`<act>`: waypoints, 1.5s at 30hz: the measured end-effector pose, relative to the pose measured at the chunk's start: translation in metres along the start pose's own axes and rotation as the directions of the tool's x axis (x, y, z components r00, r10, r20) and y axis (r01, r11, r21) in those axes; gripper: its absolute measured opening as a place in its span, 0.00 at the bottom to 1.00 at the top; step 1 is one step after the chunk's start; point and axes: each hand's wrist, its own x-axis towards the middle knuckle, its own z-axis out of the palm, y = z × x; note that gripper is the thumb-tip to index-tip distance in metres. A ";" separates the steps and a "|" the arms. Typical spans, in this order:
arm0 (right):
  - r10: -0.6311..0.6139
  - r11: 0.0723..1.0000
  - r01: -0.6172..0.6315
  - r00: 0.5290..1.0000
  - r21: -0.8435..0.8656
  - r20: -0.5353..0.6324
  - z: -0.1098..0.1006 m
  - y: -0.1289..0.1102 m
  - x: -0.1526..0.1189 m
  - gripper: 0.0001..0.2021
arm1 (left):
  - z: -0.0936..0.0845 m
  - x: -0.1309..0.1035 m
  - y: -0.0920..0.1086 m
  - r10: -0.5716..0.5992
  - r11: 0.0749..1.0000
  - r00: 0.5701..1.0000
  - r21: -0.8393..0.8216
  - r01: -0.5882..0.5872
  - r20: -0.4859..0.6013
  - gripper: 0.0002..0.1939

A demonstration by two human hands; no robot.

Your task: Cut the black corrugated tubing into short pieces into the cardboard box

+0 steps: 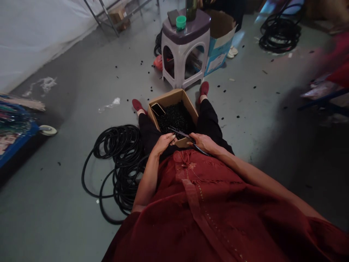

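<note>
My right hand [204, 143] is closed around a pair of scissors [180, 132], whose blades point left over the near edge of a cardboard box [192, 106]. My left hand [164, 143] is closed in a pinch just left of the blades; what its fingers hold is too small to make out. Many small black pieces [177, 115] fill the box between my legs, and a phone [158, 109] lies in its far left corner. Coils of black hose [117, 145] lie on the floor to my left, with one length running toward my left forearm.
A plastic stool [186, 36] beyond the box carries a green-lidded container [180, 23]. Behind it are a blue and white carton [218, 54] and another person's shoe [232, 52]. More coiled hose [280, 34] lies far right. A wheeled blue cart [25, 140] stands left.
</note>
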 end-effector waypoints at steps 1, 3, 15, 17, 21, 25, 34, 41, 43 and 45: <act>-0.004 1.000 0.004 1.000 0.001 -0.004 0.001 0.001 0.000 0.19 | 0.002 0.001 -0.001 -0.005 1.000 1.000 -0.016 0.004 -0.029 0.18; 0.000 1.000 0.000 1.000 -0.001 -0.011 0.002 0.002 0.000 0.20 | 0.006 0.004 -0.005 -0.021 0.999 0.995 -0.036 0.018 -0.102 0.17; 0.047 0.998 -0.046 0.998 0.043 -0.036 0.002 0.001 0.000 0.21 | 0.021 0.013 -0.004 0.029 0.998 0.913 0.057 -0.006 -0.406 0.14; 0.042 0.998 -0.040 0.998 0.055 -0.036 0.002 0.002 0.000 0.19 | 0.026 0.013 -0.004 0.041 0.998 0.907 0.063 -0.016 -0.419 0.14; 0.054 0.998 -0.054 0.998 0.036 -0.018 0.000 0.001 -0.001 0.19 | 0.031 0.012 -0.008 0.040 0.997 0.897 0.070 -0.010 -0.440 0.14; 0.072 0.997 -0.072 0.997 0.013 -0.006 -0.001 -0.001 -0.002 0.19 | 0.030 0.012 -0.011 0.031 0.997 0.896 0.072 0.001 -0.442 0.13; 0.073 0.997 -0.073 0.997 -0.003 -0.013 0.000 -0.001 -0.002 0.19 | 0.020 0.015 -0.011 -0.002 0.998 0.955 0.054 0.019 -0.295 0.16; 0.066 0.998 -0.066 0.997 -0.004 -0.029 0.004 0.001 0.001 0.20 | 0.017 0.017 -0.008 -0.005 0.996 0.954 0.081 0.030 -0.300 0.15; 0.053 0.999 -0.053 0.998 0.008 -0.030 0.005 0.003 0.002 0.20 | 0.016 0.018 -0.006 0.013 0.995 0.945 0.097 0.019 -0.326 0.13; 0.038 0.999 -0.037 0.999 0.030 -0.034 0.006 0.004 0.004 0.19 | 0.017 0.018 -0.003 0.036 0.994 0.934 0.110 0.004 -0.354 0.12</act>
